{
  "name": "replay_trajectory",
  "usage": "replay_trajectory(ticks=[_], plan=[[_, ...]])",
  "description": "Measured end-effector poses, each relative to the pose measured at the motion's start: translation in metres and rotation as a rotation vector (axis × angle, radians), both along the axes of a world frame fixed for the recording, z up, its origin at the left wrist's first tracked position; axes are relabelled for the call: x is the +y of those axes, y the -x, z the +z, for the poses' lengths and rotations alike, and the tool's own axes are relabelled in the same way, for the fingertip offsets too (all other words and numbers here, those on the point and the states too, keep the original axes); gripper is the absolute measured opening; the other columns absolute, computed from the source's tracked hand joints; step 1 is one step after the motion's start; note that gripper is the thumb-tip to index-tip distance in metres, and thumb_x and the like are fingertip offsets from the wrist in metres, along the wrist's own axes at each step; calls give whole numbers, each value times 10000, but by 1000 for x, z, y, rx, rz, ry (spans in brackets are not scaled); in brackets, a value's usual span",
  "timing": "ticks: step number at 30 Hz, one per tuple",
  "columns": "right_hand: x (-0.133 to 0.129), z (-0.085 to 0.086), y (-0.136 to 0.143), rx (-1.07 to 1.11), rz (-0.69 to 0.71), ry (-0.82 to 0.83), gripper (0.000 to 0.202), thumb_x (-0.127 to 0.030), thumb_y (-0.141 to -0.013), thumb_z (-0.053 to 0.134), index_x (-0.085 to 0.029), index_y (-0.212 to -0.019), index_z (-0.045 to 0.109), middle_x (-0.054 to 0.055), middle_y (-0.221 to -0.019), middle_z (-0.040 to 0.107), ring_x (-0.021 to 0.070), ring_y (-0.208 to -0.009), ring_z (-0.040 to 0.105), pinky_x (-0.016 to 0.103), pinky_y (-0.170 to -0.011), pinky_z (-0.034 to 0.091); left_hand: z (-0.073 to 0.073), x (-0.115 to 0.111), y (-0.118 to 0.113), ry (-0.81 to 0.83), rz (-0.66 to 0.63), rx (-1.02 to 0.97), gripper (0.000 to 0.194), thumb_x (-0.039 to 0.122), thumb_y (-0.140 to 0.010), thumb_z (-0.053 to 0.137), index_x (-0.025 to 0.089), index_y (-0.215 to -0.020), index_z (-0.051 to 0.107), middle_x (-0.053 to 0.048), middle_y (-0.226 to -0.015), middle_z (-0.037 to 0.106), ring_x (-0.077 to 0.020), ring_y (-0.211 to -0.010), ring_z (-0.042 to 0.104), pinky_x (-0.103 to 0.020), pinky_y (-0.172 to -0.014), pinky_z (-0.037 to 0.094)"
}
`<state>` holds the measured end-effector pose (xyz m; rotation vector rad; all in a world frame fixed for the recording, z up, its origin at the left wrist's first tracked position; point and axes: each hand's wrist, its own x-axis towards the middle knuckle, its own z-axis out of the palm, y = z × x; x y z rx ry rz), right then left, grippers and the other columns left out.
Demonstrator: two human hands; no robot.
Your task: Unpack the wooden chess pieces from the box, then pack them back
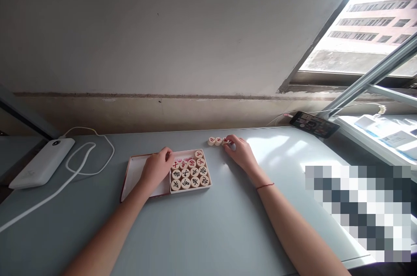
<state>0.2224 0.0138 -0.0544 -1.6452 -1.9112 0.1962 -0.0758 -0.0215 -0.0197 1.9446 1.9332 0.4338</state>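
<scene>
Grey desk [195, 232]: power bank [42, 166] and cable [78, 172] left of box [191, 190], phone [314, 124] right.

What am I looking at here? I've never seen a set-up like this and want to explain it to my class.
There is no machine: these are a person's two bare hands, seen by a head-worn camera looking forward and down. On the table lies an open box with round game pieces in its right half. The left hand is over the box; its grip isn't clear. The right hand has its fingers at the end of a short row of pieces; whether it grips one is hard to tell. A power bank lies far left, a phone far right.
</scene>
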Motion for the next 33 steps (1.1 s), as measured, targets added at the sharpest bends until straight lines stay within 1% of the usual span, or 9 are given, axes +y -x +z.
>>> replay_trajectory(ticks=[4, 7, 9, 12, 14, 19, 27, 30, 33], plan=[[1, -2, 0, -2, 28, -23, 165, -257, -822, 502, -230, -955, 596, 50, -919, 691, 236, -859, 580, 356, -771, 446, -1, -1, 0, -9, -17, 36, 238, 284, -870, 373, 239, -903, 604, 2, -686, 667, -186, -633, 599, -258, -556, 340], [-3, 2, 4, 11, 9, -114, 191, -275, -817, 526, -219, -982, 605, 81, -1007, 674, 260, -932, 557, 395, -838, 438, 2, -4, -2, -56, -22, 73, 295, 283, -899, 349, 210, -1082, 568, -14, -701, 671, -202, -638, 606, -274, -564, 355], [-9, 8, 14, 57, -1, -183, 180, -296, -836, 520, -215, -970, 609, 93, -999, 666, 263, -944, 550, 404, -858, 432, 6, -8, -7, -154, -12, 122, 332, 291, -920, 333, 182, -1161, 534, -35, -730, 675, -216, -677, 611, -288, -592, 380], [-20, 15, 38, 202, 111, -99, 183, -322, -884, 470, -220, -955, 604, 78, -902, 672, 222, -835, 583, 346, -759, 465, 15, -13, -24, -278, -84, 211, 325, 302, -933, 339, 186, -970, 640, -81, -812, 681, -234, -800, 595, -323, -705, 413], [-27, 17, 53, 267, 210, 19, 203, -345, -897, 458, -220, -972, 599, 64, -863, 677, 200, -776, 599, 310, -685, 471, 18, -15, -39, -252, -123, 249, 376, 333, -929, 366, 179, -812, 688, -118, -839, 680, -268, -868, 573, -362, -747, 408], [-36, 14, 66, 297, 263, 124, 222, -363, -903, 452, -217, -992, 593, 43, -837, 693, 184, -741, 608, 285, -639, 454, 16, -11, -71, -159, -173, 277, 472, 397, -939, 359, 160, -770, 731, -169, -872, 678, -339, -944, 553, -450, -805, 372], [-36, 15, 62, 284, 297, 114, 171, -313, -890, 473, -210, -934, 602, 42, -838, 691, 177, -777, 601, 264, -645, 439, 12, -10, -83, -163, -173, 230, 365, 343, -921, 395, 153, -799, 682, -148, -849, 703, -308, -891, 614, -427, -806, 352], [-35, 14, 60, 280, 305, 112, 170, -272, -887, 451, -212, -912, 608, 36, -829, 686, 171, -762, 596, 265, -651, 441, 14, -10, -84, -147, -154, 171, 290, 348, -913, 420, 180, -852, 649, -94, -799, 717, -268, -839, 643, -401, -805, 361], [-36, 14, 59, 283, 336, 77, 191, -228, -838, 489, -216, -992, 602, 48, -940, 683, 179, -836, 601, 279, -697, 458, 20, -12, -86, -152, -135, 109, 192, 324, -901, 455, 219, -925, 614, -35, -866, 726, -228, -877, 655, -370, -822, 375]])
